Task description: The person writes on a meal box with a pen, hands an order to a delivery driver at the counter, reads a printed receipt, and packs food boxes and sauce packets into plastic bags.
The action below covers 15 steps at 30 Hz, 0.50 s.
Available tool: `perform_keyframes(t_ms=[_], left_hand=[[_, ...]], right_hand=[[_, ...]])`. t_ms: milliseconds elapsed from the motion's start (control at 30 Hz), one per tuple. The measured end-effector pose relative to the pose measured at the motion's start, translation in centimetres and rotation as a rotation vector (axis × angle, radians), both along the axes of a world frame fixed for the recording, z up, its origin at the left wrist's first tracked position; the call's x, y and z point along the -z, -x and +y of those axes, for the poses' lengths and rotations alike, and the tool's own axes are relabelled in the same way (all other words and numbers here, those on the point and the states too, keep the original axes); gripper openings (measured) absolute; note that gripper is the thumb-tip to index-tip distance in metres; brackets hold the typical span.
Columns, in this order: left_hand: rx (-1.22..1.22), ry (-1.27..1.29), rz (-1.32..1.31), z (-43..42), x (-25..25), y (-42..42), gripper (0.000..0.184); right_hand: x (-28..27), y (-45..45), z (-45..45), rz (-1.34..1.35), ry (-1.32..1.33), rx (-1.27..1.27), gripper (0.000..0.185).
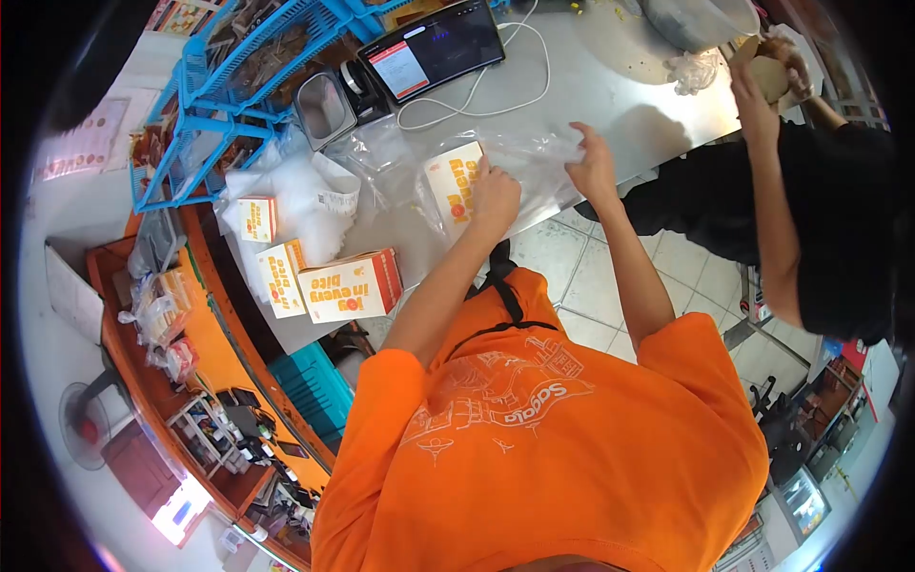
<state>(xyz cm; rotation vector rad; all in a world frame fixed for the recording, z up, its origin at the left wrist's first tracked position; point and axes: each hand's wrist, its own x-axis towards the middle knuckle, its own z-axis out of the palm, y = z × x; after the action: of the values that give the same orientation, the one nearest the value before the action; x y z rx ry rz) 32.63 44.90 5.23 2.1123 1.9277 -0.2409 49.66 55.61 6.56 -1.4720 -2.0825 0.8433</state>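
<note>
A clear plastic bag (543, 151) lies around a white and yellow printed box (448, 183) near the table's front edge. My left hand (499, 198) is closed at the box's right side, with its fingers bent over the box edge and the film. To the right, my right hand (595, 170) holds the bag's right end, its index finger stretched out and its thumb apart from it. Left of the bag, three more printed boxes stand by white plastic bags (295, 181): a small one (257, 219), a medium one (282, 278) and a large one (351, 288).
A tablet (434, 52) with a white cable stands at the back beside a metal container (325, 109). Blue baskets (205, 124) are at the back left. At the right, a co-worker in black (839, 219) holds something round near a large clear bowl (701, 19).
</note>
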Motion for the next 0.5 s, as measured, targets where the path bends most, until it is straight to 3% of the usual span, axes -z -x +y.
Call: perform_keyframes(t_ms=[67,200,267,367,467,500], left_hand=[[-0.062,-0.083,-0.056,0.2,1.3,0.1,0.023],[-0.110,-0.410,-0.087,0.5,1.3,0.1,0.031],[-0.028,-0.318,-0.175,0.2,1.0,-0.5,0.030],[0.043,-0.298,-0.258,-0.4,0.9,-1.9,0.030],[-0.023,-0.329,-0.326,-2.8,2.4,-3.4,0.027],[-0.070,-0.342,-0.352,-3.3,2.5,-3.6,0.026]], right_hand=[[-3.0,-1.2,-0.4,-0.081,-0.054,0.104,0.067],[-2.7,-3.9,0.3,-0.103,0.117,-0.018,0.075],[0.2,-3.1,1.6,0.005,0.125,0.071,0.069],[4.2,0.6,3.1,-0.040,0.609,-0.066,0.050],[6.0,3.3,4.9,0.188,0.053,-0.132,0.032],[4.2,3.4,5.2,0.208,0.044,-0.066,0.028]])
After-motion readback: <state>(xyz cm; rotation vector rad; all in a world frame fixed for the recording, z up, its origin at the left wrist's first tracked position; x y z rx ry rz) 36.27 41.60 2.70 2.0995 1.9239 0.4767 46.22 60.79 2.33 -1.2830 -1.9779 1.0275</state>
